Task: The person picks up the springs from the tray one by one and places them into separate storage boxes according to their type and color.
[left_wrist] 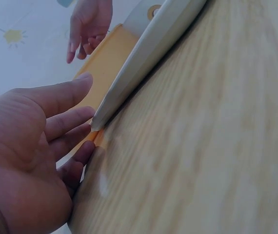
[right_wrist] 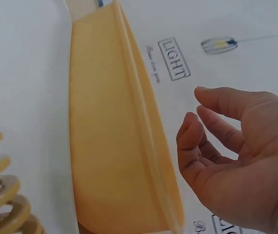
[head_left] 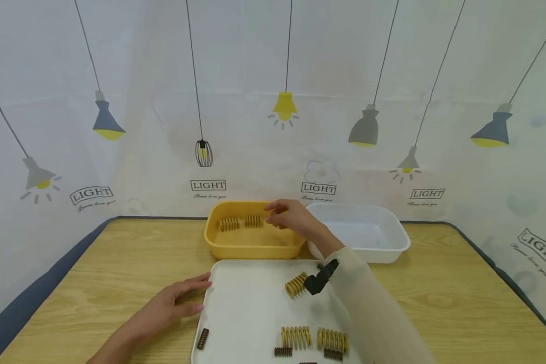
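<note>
Right hand [head_left: 291, 216] over the yellow bin [head_left: 255, 252], fingers empty, thumb parted from them
Head view: the springs [head_left: 254, 221] seem best pinched across the coils and released low, as they could roll, with the fingers lifted clear of the rim afterwards; two lie in the yellow bin near nine o'clock of the right fingertips, not touched, another on the tray [head_left: 245, 303] at five; the left hand [head_left: 164, 306], digits apart and empty, is at the tray's ten o'clock edge. Left wrist view: the tray edge rises toward one o'clock from those fingertips; I cannot tell if they touch. Right wrist view: nothing sits between thumb and fingers; one spring shows at eight o'clock
</note>
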The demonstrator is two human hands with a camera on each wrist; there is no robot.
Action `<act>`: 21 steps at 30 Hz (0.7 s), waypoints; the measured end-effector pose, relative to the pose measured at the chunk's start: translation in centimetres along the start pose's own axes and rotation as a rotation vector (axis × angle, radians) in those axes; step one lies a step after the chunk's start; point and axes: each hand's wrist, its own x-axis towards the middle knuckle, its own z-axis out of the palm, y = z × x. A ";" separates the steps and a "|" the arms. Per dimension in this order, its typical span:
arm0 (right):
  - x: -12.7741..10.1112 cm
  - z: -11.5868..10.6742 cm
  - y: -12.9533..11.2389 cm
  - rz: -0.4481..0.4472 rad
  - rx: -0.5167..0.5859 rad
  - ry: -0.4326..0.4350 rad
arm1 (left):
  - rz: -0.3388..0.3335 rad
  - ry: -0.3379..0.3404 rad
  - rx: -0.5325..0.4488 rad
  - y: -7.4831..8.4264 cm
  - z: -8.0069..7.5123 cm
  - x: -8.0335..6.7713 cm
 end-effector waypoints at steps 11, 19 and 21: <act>-5.4 -1.8 -1.9 -0.145 -0.044 0.024 | 0.006 0.015 0.005 -0.2 -0.1 0.2; -9.7 -2.8 -1.0 -0.179 0.002 0.043 | 0.010 0.002 0.002 -0.3 0.0 0.1; -10.8 -3.0 -0.2 -0.171 0.002 0.053 | 0.027 0.001 0.010 -0.3 0.0 0.1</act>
